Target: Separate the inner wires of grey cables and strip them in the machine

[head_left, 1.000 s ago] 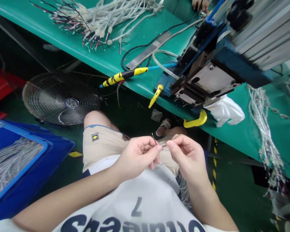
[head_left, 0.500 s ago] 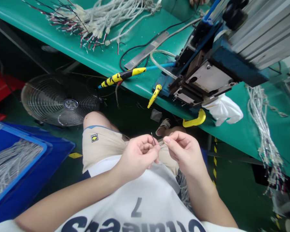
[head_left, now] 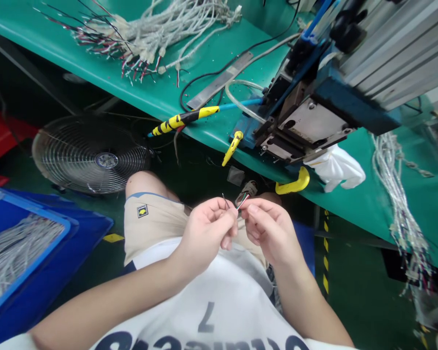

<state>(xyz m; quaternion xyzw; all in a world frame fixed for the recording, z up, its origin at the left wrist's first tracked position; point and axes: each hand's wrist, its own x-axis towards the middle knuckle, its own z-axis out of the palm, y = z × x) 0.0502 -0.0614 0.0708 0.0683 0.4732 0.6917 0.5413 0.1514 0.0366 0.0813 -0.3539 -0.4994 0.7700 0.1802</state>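
Observation:
Above my lap, both hands pinch at the end of a cable with thin coloured wires (head_left: 243, 201), where green, red and white strands show. My left hand (head_left: 210, 231) is closed, thumb against forefinger, on the wires. A separate dark wire (head_left: 225, 199) sticks up from its fingers. My right hand (head_left: 270, 226) is closed right beside it, its thumb and forefinger pressed together at the coloured strands. The fingers hide most of the cable.
A blue machine (head_left: 314, 116) with yellow handles (head_left: 295, 182) stands at the green table's (head_left: 149, 102) edge. Cable bundles (head_left: 175, 29) lie behind, others (head_left: 397, 194) at right. At left are a floor fan (head_left: 76, 160) and a blue bin (head_left: 73, 233) of cables.
The coloured strands have come into view between my fingertips, fanned upward. My right hand has shifted slightly left, closer to my left hand.

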